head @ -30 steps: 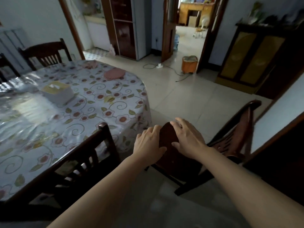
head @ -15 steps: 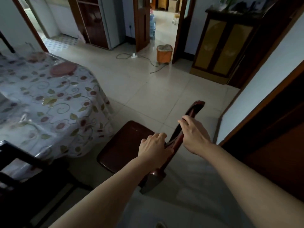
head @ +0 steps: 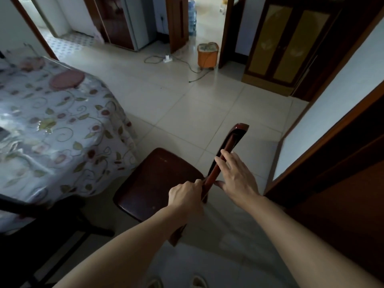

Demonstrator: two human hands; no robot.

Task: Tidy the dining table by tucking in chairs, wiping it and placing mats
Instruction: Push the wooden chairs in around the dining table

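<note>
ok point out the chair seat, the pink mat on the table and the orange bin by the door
chair seat (head: 158,179), head view, middle of the dark wooden seat
pink mat (head: 67,79), head view, centre of the mat's top
orange bin (head: 207,59), head view, front wall below the rim

The chair (head: 158,181) is dark reddish-brown wood. The tablecloth (head: 62,125) is white with red flowers, green leaves and curling vines. A pink mat (head: 67,79) lies on it. The bin (head: 207,57) is orange, the floor (head: 187,104) pale tile.
</note>
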